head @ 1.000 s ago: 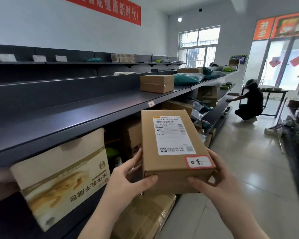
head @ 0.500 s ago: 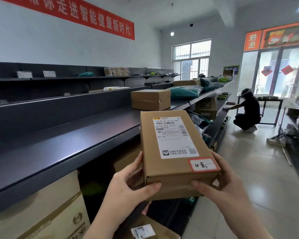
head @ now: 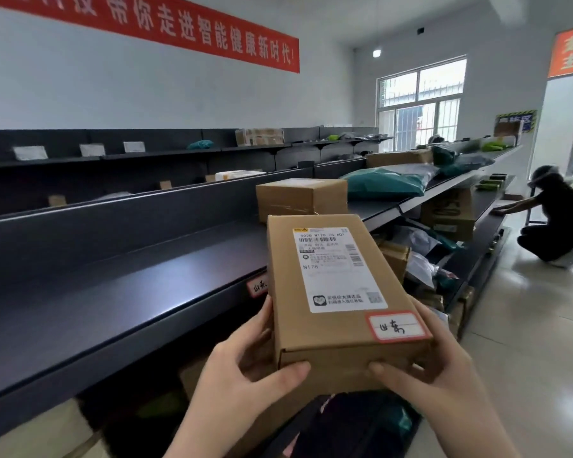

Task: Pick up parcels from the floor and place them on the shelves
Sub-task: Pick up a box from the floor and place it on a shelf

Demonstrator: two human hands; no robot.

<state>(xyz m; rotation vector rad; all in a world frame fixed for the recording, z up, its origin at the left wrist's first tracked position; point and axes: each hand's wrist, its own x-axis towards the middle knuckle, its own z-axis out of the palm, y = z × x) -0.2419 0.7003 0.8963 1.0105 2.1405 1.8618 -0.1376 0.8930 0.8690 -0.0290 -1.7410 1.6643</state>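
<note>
I hold a brown cardboard parcel point(head: 338, 292) in front of me, with a white shipping label and a red-bordered handwritten sticker on its top. My left hand point(head: 242, 365) grips its near left corner, thumb on the front face. My right hand point(head: 434, 368) grips the near right corner the same way. The parcel hovers beside the front edge of the dark top shelf point(head: 129, 292), which lies to its left at about the same height.
Another brown box point(head: 300, 200) stands on the same shelf just beyond, then green bags point(head: 384, 185) and more boxes. Lower shelves hold several parcels. A person point(head: 558, 223) crouches on the tiled floor at the far right. A second shelf row runs along the wall.
The parcel has risen from lower-shelf height to the level of the top shelf, and my view has lifted with it. Both hands keep the same grip.
</note>
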